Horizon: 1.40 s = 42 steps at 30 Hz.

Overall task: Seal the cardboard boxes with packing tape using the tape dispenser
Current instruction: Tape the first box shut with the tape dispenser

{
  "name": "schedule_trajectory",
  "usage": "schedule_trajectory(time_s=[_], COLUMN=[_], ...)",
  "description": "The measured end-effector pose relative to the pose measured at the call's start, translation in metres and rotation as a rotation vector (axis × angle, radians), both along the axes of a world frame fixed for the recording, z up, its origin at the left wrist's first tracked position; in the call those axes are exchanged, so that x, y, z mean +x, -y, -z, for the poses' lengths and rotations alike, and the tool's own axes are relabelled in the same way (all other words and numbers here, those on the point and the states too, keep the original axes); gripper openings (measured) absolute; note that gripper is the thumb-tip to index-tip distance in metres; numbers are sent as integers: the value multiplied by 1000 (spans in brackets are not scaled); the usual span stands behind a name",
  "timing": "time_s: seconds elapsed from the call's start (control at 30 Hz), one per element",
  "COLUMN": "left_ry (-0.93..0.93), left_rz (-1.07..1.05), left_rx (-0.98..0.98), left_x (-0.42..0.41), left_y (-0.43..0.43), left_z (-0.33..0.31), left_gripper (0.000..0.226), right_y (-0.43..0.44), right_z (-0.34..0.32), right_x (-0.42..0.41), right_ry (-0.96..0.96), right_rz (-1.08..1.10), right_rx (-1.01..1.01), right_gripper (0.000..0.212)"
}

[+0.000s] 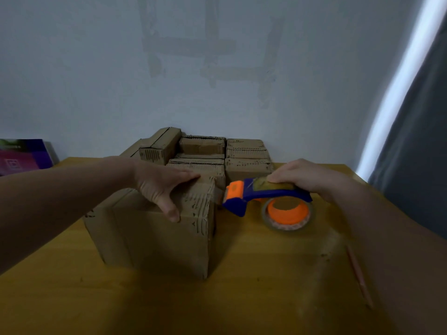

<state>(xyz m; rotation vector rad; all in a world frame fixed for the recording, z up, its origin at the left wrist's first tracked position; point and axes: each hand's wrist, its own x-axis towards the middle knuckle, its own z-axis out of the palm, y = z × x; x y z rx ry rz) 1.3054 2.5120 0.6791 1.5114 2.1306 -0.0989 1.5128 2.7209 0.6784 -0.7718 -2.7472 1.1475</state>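
A cardboard box [154,240] stands on the wooden table [266,286] in front of me. My left hand [159,187] rests flat on its top, fingers spread, thumb hanging over the near edge. My right hand [307,177] grips the handle of a blue and orange tape dispenser [263,197] just right of the box. The dispenser's orange front end touches the box's upper right edge. Its roll of clear tape [287,213] hangs above the table.
Several smaller cardboard boxes [246,153] are stacked at the back of the table against the wall. A purple book or package [21,155] lies at the far left. A thin pink stick [358,274] lies on the table at the right. A dark curtain [416,165] hangs at the right.
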Motion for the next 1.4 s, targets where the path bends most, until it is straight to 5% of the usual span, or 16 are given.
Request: schedule_trajectory(time_s=[0.3,0.6,1.07,1.2,1.4], left_ry=[-254,-338,-331,-295,-255], left_rz=[-143,-388,-316,-312,-279], left_rx=[-4,54,21,7,22], left_x=[3,-16,7,26,31], left_y=[46,92,78,65,65], left_z=[15,28,23,19,18], left_gripper=[147,152,143,117,108], right_y=[26,43,44,41,38], right_z=[-17,-28,-31,-24,-14], right_x=[-32,-59,-56,-53,-47], right_ry=[134,237,166,137,62], right_rz=[-19,116,165,192,243], right_rx=[157,376,312,250,103], right_gripper=[38,26,26,24,24])
